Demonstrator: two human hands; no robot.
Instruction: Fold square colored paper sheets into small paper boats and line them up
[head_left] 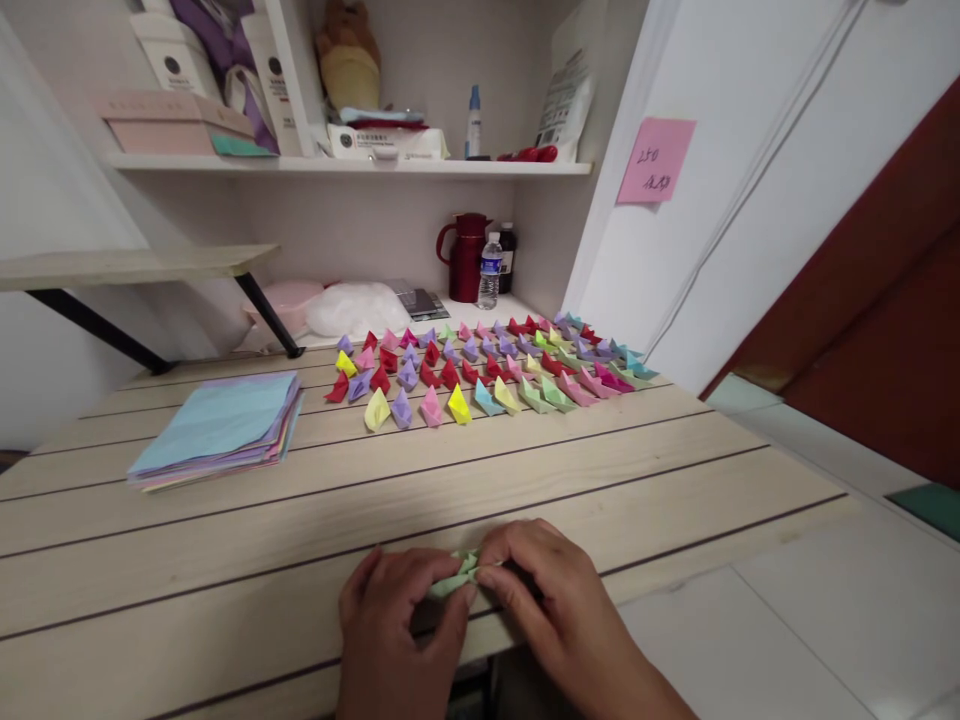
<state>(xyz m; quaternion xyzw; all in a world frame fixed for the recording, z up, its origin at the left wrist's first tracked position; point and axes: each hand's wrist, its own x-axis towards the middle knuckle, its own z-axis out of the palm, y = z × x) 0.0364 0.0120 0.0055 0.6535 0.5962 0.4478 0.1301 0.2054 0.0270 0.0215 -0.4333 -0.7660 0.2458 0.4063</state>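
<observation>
Near the table's front edge, my left hand (405, 610) and my right hand (551, 595) pinch a small folded piece of light green paper (454, 580) between them. My left fingers and thumb grip its left part. At its right end, my right thumb and index finger are pressed together on it. Fingers cover much of the paper, so its full shape is hidden. Farther back on the wooden table (337, 500) stand rows of small folded paper boats, among them a bright yellow boat (459, 405) and a purple boat (402, 409).
A stack of coloured square paper (217, 425) lies at the left, beneath a raised wooden shelf (135, 265). Behind the boats stand a dark red jug (466, 260) and a water bottle (490, 272). The table's right edge slants down beside the white tiled floor (825, 620).
</observation>
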